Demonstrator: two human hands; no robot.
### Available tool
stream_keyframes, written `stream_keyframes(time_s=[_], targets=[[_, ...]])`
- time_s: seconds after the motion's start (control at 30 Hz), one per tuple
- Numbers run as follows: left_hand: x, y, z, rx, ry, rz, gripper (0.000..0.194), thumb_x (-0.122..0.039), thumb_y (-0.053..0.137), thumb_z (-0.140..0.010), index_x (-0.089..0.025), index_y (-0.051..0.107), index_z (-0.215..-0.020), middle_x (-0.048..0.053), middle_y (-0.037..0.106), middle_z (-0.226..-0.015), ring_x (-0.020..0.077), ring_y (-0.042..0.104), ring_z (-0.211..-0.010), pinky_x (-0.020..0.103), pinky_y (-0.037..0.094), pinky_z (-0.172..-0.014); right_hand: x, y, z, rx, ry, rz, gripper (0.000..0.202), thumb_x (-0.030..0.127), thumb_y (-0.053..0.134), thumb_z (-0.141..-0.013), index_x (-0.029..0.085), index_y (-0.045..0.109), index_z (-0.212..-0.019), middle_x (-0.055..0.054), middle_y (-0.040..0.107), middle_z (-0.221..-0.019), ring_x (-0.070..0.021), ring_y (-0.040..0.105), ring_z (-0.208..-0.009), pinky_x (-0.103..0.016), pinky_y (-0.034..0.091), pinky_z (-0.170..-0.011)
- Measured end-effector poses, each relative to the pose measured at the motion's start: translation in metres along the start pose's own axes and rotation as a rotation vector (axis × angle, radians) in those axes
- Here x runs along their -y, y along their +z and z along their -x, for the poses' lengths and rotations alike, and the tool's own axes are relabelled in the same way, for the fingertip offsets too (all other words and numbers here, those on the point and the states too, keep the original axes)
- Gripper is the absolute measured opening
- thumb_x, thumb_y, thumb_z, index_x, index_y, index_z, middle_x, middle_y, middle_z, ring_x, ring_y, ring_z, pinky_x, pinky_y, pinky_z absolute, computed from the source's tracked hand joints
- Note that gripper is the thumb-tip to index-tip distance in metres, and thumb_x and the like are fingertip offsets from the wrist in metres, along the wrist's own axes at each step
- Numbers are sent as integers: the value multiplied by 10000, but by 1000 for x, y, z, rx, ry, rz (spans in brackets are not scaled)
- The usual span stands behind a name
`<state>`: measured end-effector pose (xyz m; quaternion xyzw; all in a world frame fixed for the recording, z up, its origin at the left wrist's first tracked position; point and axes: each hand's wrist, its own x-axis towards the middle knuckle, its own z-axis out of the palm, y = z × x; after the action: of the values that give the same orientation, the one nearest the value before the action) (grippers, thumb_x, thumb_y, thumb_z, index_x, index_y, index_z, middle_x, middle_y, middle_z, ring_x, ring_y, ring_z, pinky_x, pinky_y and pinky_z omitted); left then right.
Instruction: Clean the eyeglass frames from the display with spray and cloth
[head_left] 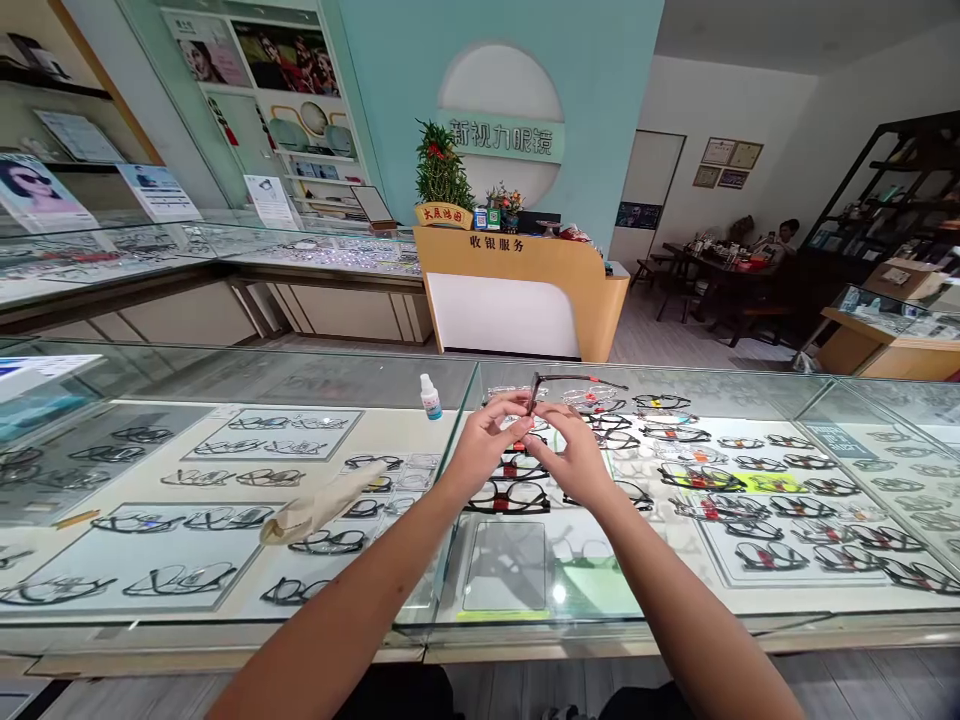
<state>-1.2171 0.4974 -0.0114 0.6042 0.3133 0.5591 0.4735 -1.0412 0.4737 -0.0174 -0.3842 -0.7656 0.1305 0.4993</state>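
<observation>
Above the glass display case (439, 600) I hold a pair of dark-framed eyeglasses (574, 379) between both hands. My left hand (487, 440) pinches the frame on its left side, thumb and fingers pressed together. My right hand (574, 455) grips it from the right with bent fingers. One dark temple with a reddish mark stretches off to the right above the right hand; the lenses are mostly hidden by my fingers. On the glass top, left of my hands, lie a cream cloth (322, 508) and a small white bottle with a blue label (430, 397).
Rows of eyeglasses (769, 555) sit on trays beneath the glass. A pencil-like stick (77, 519) lies at the left. Beyond the case stand a wooden cashier counter (517, 262), more display cases (322, 262), and a person (786, 235) by a table at the far right.
</observation>
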Motion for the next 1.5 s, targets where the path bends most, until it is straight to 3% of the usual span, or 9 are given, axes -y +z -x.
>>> stream_keyframes(time_s=[0.2, 0.27, 0.37, 0.5, 0.63, 0.77, 1.03, 1.27, 1.5], targets=[[-5, -9, -1, 11, 114, -174, 261, -483, 739, -937, -260, 823, -1042, 110, 665, -1443, 306, 590, -1402, 490, 458, -1202, -2, 2, 2, -61, 56, -34, 230, 391, 674, -1010, 250, 730, -1183, -113, 786, -1246, -288, 709, -1196, -476, 526, -1087], [-5, -22, -6, -142, 241, -337, 249, -436, 667, -995, -281, 798, -1138, 91, 646, -1459, 282, 570, -1418, 470, 396, -1250, -3, 1, 2, -90, 81, -31, 217, 393, 671, -1008, 245, 733, -1156, -120, 781, -1260, -294, 696, -1215, -485, 514, -1099], [7, -53, -20, -567, 316, -550, 334, -342, 679, -970, -280, 684, -1298, 101, 594, -1480, 286, 507, -1457, 465, 340, -1275, -5, -1, 1, -111, 110, -38, 212, 400, 658, -1011, 246, 744, -1128, -125, 777, -1273, -297, 680, -1230, -493, 504, -1106], [42, -102, -41, -743, 3, -567, 642, -310, 788, -847, -244, 506, -1421, 157, 511, -1541, 311, 444, -1491, 481, 325, -1256, -5, -5, 0, -110, 103, -53, 248, 397, 633, -1025, 257, 763, -1183, -115, 774, -1264, -288, 674, -1220, -493, 493, -1109], [71, -129, -50, -681, -224, -466, 512, -310, 785, -810, -203, 554, -1255, 143, 654, -1291, 285, 637, -1194, 449, 476, -1047, -4, -8, 0, -116, 109, -54, 285, 394, 608, -1040, 265, 759, -1244, -97, 772, -1212, -272, 679, -1173, -476, 487, -1087], [74, -129, -48, -602, -255, -409, 335, -409, 766, -826, -195, 618, -1037, 76, 689, -984, 241, 640, -936, 381, 492, -865, -7, -10, -1, -141, 121, -63, 285, 409, 592, -1047, 255, 746, -1230, -98, 778, -1225, -272, 683, -1166, -462, 498, -1065], [23, -80, -43, -311, -140, -119, 623, -827, 596, -860, -280, 545, -1154, -10, 572, -867, 146, 567, -726, 232, 442, -555, -3, -17, -4, -171, 181, -128, 297, 437, 576, -1041, 253, 723, -1223, -107, 768, -1332, -287, 680, -1203, -485, 513, -1068], [-18, -38, -17, 174, -319, 395, 705, -927, 528, -838, -226, 526, -769, -21, 397, -663, 116, 384, -542, 200, 215, -399, 16, -23, -5, -1, 198, -329, 290, 445, 574, -1045, 267, 746, -1196, -80, 773, -1285, -264, 706, -1168, -431, 545, -1028], [-20, -33, -12, 208, -372, 364, 830, -1038, 389, -767, -231, 496, -608, -10, 344, -580, 133, 347, -509, 252, 223, -420, 24, -18, -3, 139, 256, -411, 302, 476, 570, -1044, 266, 747, -1170, -69, 762, -1243, -258, 705, -1170, -410, 554, -1042]])
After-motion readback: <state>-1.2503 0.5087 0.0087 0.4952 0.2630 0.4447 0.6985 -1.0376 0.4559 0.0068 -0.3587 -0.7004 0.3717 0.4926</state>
